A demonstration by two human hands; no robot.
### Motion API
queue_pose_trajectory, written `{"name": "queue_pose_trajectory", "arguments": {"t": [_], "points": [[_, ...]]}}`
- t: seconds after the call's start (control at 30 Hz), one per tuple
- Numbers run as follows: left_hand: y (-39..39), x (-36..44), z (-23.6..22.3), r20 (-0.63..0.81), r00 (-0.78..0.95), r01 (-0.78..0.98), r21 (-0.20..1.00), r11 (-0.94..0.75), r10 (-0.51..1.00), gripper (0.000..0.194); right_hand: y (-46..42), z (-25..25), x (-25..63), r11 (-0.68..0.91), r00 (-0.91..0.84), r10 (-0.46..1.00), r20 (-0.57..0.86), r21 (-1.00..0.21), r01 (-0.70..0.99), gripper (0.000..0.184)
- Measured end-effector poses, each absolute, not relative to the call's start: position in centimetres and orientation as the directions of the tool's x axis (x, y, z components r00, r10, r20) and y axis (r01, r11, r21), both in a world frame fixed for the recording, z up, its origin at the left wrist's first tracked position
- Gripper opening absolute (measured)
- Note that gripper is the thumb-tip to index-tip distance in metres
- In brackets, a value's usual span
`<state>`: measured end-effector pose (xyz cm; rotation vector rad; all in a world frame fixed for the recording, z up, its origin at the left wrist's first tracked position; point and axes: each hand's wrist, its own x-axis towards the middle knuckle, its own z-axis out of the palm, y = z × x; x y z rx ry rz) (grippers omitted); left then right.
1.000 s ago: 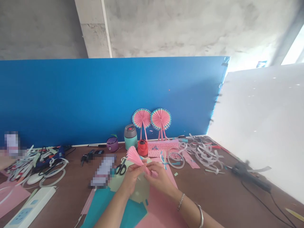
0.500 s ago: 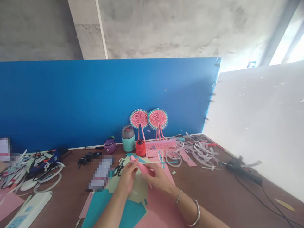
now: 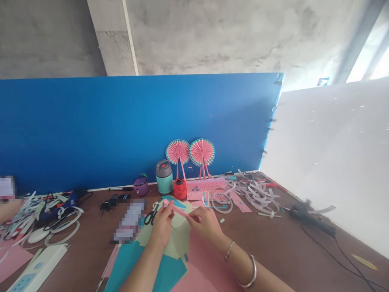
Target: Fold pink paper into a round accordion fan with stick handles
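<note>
A narrow pink paper strip (image 3: 180, 211) stretches between my two hands above the sheets. My left hand (image 3: 163, 222) pinches its far left end, where the paper looks bunched or curled. The other end is gripped by my right hand (image 3: 204, 222), fingers closed. Beneath lie a pale green sheet (image 3: 179, 241), a teal sheet (image 3: 164, 273) and a large pink sheet (image 3: 206, 263). Black-handled scissors (image 3: 149, 217) rest just left of my left hand, partly covered.
Two pink round paper fans (image 3: 202, 152) stand against the blue partition (image 3: 121, 129). Before them are a teal flask (image 3: 164, 178), a red container (image 3: 180, 189) and a pink box (image 3: 205, 188). White strips (image 3: 258, 194) pile rightward; a power strip (image 3: 39, 269) sits left.
My right hand has moved slightly right and up, turning, and the pink paper between my hands now shows as a narrower, straighter strip. My left hand shifted slightly left.
</note>
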<state>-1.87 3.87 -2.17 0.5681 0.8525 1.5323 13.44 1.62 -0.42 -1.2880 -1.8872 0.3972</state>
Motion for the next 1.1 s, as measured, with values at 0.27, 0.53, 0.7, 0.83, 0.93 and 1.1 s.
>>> {"name": "queue_pose_trajectory", "arguments": {"t": [0.27, 0.53, 0.7, 0.83, 0.93, 1.1], "points": [[3.2, -1.3, -2.6, -0.084, 0.069, -0.55, 0.828, 0.108, 0.994, 0.029, 1.5, -0.9, 13.7, 0.435, -0.119, 0.859, 0.499, -0.587, 0.683, 0.02], [3.2, -0.9, -2.6, -0.113, 0.039, -0.554, 0.825, 0.116, 0.993, 0.03, 1.0, -0.5, 13.3, 0.453, -0.123, 0.826, 0.55, -0.517, 0.726, 0.019], [3.3, -1.1, -2.5, -0.086, 0.06, -0.567, 0.817, 0.105, 0.994, 0.028, 1.2, -1.2, 13.3, 0.443, -0.072, 0.832, 0.551, -0.579, 0.685, 0.037], [3.2, -1.0, -2.5, -0.075, 0.081, -0.552, 0.827, 0.108, 0.994, 0.029, 1.5, -1.9, 13.4, 0.495, -0.08, 0.803, 0.59, -0.587, 0.641, 0.022], [3.2, -1.0, -2.6, -0.084, 0.085, -0.527, 0.842, 0.117, 0.993, 0.028, 1.6, -2.2, 13.2, 0.539, -0.096, 0.771, 0.63, -0.565, 0.625, 0.014], [3.1, -1.0, -2.6, -0.023, 0.114, -0.509, 0.857, 0.078, 0.993, 0.026, 1.3, -2.2, 12.8, 0.579, -0.125, 0.749, 0.65, -0.552, 0.6, 0.014]]}}
